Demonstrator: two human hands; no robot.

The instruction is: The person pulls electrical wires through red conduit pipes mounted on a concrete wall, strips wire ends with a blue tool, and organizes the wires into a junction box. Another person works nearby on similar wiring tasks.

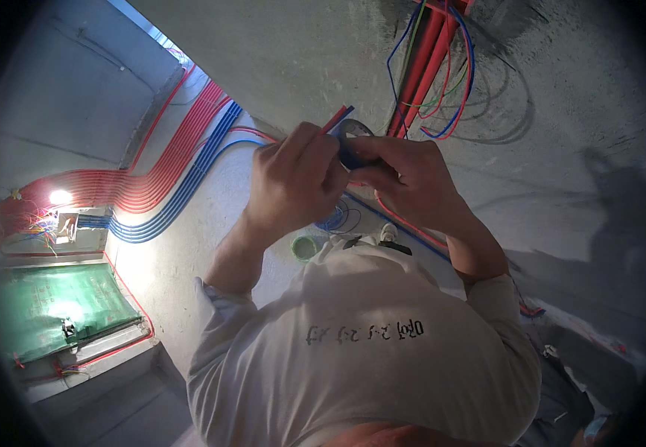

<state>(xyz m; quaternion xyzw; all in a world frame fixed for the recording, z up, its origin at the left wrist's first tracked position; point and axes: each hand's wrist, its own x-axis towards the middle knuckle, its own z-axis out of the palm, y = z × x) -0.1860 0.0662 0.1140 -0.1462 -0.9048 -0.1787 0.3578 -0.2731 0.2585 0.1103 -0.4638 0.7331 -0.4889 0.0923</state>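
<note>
In front of my chest both hands are raised close together. My left hand [293, 175] is closed round a thin red and blue pair of tubes or wires [339, 118], whose ends stick out above its fingers. My right hand [416, 175] pinches a dark roll of tape [357, 132] right beside the left fingers. The roll's edge faces up, and a dark blue part of it shows between the two hands. Whether tape runs onto the red and blue pair is hidden by the fingers.
Bundled red conduits [163, 160] and blue conduits [189, 194] curve along the left toward a lit junction box [67, 227] with loose wires. Below it hangs a green sheet [62, 305]. Red pipes with dangling wires [431, 67] stand upper right. A green bucket [304, 248] sits on the floor.
</note>
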